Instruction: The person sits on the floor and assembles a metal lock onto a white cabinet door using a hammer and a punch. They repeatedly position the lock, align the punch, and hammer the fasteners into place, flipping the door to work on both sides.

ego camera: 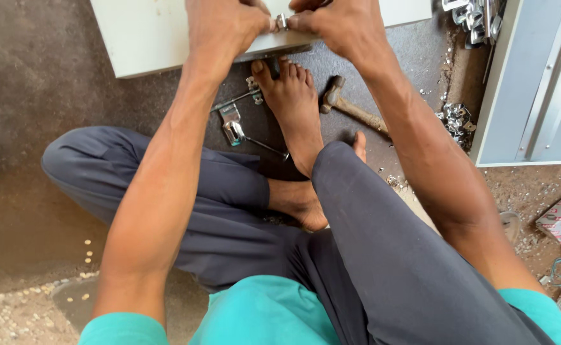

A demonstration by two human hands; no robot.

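Both hands meet at the top edge of the view. The left hand (226, 25) and the right hand (334, 25) are closed fingertip to fingertip on a small metal fitting (282, 22), pinching it from both sides so that it sits right at the near edge of a pale flat panel (152, 38). The pinch looks like a way to keep the little piece square and steady against the edge — it seems too small to hold with one hand alone. How it joins the panel is hidden behind the fingers.

The person sits on the ground with legs folded, and one bare foot (293, 108) reaches forward until its toes lie just under the panel's edge, apparently bracing or propping it so the sheet does not slide.

Around the foot lie the tools. A hammer (350, 108) rests on the floor just to the right of the toes, its head pointing toward the panel, within easy reach of the right hand. To the left of the foot lie a shiny metal latch (232, 128) and a thin rod-like tool (235, 101). Farther right, a loose heap of small metal clips (456, 121) sits beside a grey metal cabinet part (536, 83), with more hardware piled at the top right (475, 16). The forearms cross above the legs, so the lap blocks little.
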